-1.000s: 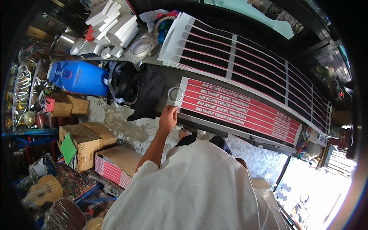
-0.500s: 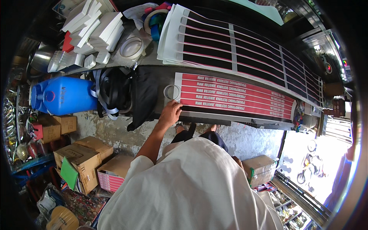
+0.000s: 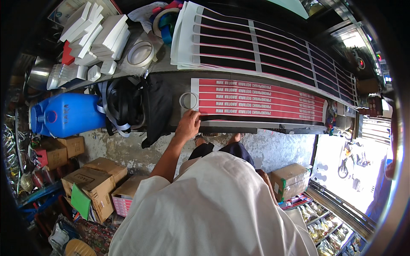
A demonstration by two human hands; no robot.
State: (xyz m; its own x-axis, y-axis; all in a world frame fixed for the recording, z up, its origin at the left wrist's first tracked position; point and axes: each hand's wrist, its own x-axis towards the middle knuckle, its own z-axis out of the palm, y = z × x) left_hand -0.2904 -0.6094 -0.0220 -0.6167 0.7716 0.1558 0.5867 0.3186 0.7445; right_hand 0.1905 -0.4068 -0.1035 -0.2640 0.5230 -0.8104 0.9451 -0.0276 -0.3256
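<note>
My left hand point(image 3: 188, 124) is at the near left corner of a white sheet printed with red strips point(image 3: 239, 98), its fingers closed on the edge there. The sheet lies on the dark lower ledge of the workbench. A roll of tape point(image 3: 188, 100) rests flat on the sheet's left end, just beyond my fingers. My right arm point(image 3: 265, 179) shows only as a small piece beside my light shirt; the fingers of that hand are hidden. Behind the red strips, a stack of white sheets with black strips point(image 3: 226, 38) covers the raised bench top.
At left stand a blue jerrycan point(image 3: 72, 112) and a black bag with straps point(image 3: 158, 102). White boxes point(image 3: 109, 38) and another tape roll point(image 3: 141, 54) sit on the bench. Cardboard cartons point(image 3: 96, 181) stand low at left, and one taped carton point(image 3: 290, 181) at right.
The view has shifted slightly, so the bench things appear a little further left. My left hand stays at the same sheet corner.
</note>
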